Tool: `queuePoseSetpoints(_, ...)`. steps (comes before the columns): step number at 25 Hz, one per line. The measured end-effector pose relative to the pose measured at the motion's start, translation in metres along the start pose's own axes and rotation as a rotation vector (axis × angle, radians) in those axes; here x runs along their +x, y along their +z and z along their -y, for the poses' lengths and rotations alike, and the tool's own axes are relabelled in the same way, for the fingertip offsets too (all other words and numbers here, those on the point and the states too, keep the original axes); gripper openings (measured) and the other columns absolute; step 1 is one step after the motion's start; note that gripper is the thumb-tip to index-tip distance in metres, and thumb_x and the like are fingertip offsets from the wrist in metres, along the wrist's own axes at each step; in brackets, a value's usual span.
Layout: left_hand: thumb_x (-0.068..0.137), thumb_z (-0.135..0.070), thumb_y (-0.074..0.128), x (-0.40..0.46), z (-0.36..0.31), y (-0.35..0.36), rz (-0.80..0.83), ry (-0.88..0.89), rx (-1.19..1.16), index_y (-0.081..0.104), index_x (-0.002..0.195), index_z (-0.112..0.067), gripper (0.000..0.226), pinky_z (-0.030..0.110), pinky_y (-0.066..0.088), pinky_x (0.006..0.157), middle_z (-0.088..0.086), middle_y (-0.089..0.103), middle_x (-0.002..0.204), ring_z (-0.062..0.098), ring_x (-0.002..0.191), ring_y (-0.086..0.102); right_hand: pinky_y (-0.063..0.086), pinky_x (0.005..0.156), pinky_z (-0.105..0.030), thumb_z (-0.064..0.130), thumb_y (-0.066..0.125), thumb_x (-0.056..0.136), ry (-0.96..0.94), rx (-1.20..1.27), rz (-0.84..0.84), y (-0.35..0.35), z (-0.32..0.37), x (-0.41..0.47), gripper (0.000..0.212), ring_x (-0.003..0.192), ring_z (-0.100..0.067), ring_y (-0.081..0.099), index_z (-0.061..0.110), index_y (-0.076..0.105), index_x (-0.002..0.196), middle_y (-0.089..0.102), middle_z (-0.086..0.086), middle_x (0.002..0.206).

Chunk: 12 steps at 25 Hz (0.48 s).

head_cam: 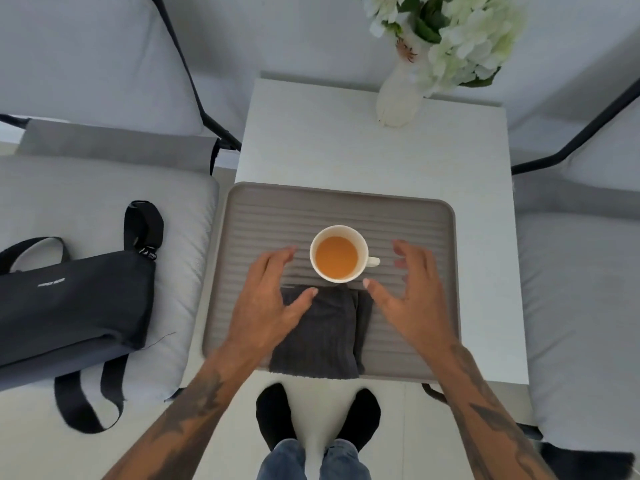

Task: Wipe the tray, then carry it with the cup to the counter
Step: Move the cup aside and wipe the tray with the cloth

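Observation:
A grey ribbed tray point(408, 216) lies on the near half of a small white table point(363, 150). In the tray's middle stands a white cup point(338, 253) filled with orange liquid, its handle pointing right. A folded dark grey cloth point(323, 337) rests on the tray's near part, just below the cup. My left hand point(270, 299) hovers left of the cup, fingers spread, its thumb over the cloth's top edge. To the right of the cup my right hand point(408, 292) is open with spread fingers. Neither hand holds anything.
A white vase of white flowers point(398, 98) stands at the table's far right. Grey cushioned seats flank the table; a black bag point(69, 303) lies on the left seat. My feet in black socks point(318, 417) stand at the table's near edge.

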<state>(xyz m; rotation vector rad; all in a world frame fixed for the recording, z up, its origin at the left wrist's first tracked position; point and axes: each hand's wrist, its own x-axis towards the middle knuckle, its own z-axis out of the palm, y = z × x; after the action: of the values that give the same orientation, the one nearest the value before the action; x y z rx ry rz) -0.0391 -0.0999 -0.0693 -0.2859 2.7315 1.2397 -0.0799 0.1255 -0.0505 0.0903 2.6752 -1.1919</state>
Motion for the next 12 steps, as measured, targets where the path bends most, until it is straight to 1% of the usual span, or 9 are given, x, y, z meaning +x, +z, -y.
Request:
queuePoseSetpoints(2,0.073,-0.048,0.081,0.028,-0.007,-0.004,0.155,0.018,0.021,0.029,0.153,-0.028,0.097,0.038,0.048,0.104,-0.003,0.039,0.149,0.016,0.133,0.044,0.038,0.105,-0.027,0.035,0.084,0.073,-0.047,-0.03,0.137,-0.003,0.005,0.019,0.093,0.13,-0.009,0.043,0.024,0.032,0.149,0.037,0.003,0.146)
queuePoseSetpoints(4,0.068,-0.051,0.083,0.052,-0.012,-0.004,0.282,0.029,0.045,0.02,0.157,-0.026,0.112,0.044,0.046,0.108,0.0,0.037,0.154,0.017,0.137,0.041,0.034,0.112,-0.03,0.041,0.085,0.069,-0.077,-0.077,0.268,0.001,0.01,0.033,0.106,0.139,-0.012,0.035,0.024,0.023,0.154,0.03,0.003,0.154)
queuePoseSetpoints(5,0.068,-0.049,0.085,0.059,-0.013,-0.003,0.326,0.053,0.057,0.02,0.157,-0.023,0.114,0.045,0.045,0.108,0.001,0.038,0.154,0.017,0.137,0.042,0.033,0.112,-0.03,0.042,0.086,0.068,-0.096,-0.1,0.306,0.004,0.01,0.038,0.108,0.139,-0.013,0.035,0.023,0.023,0.154,0.031,0.003,0.155)
queuePoseSetpoints(7,0.068,-0.044,0.086,0.065,-0.013,-0.002,0.377,0.114,0.06,0.025,0.156,-0.019,0.109,0.044,0.045,0.109,0.003,0.042,0.151,0.017,0.133,0.046,0.037,0.109,-0.029,0.044,0.087,0.066,-0.139,-0.115,0.332,0.009,0.008,0.042,0.105,0.135,-0.013,0.04,0.021,0.031,0.151,0.037,0.004,0.151)
queuePoseSetpoints(9,0.068,-0.043,0.086,0.068,-0.011,-0.003,0.395,0.149,0.032,0.032,0.153,-0.019,0.103,0.043,0.045,0.109,0.002,0.044,0.149,0.016,0.13,0.049,0.042,0.106,-0.031,0.045,0.088,0.064,-0.155,-0.097,0.332,0.013,0.005,0.042,0.101,0.13,-0.012,0.046,0.021,0.036,0.148,0.043,0.005,0.147)
queuePoseSetpoints(12,0.066,-0.047,0.086,0.07,-0.008,-0.004,0.392,0.173,0.034,0.036,0.152,-0.019,0.103,0.041,0.044,0.11,0.0,0.045,0.149,0.015,0.13,0.049,0.045,0.104,-0.035,0.046,0.087,0.065,-0.171,-0.087,0.32,0.013,0.002,0.044,0.096,0.126,-0.011,0.05,0.023,0.04,0.146,0.048,0.006,0.143)
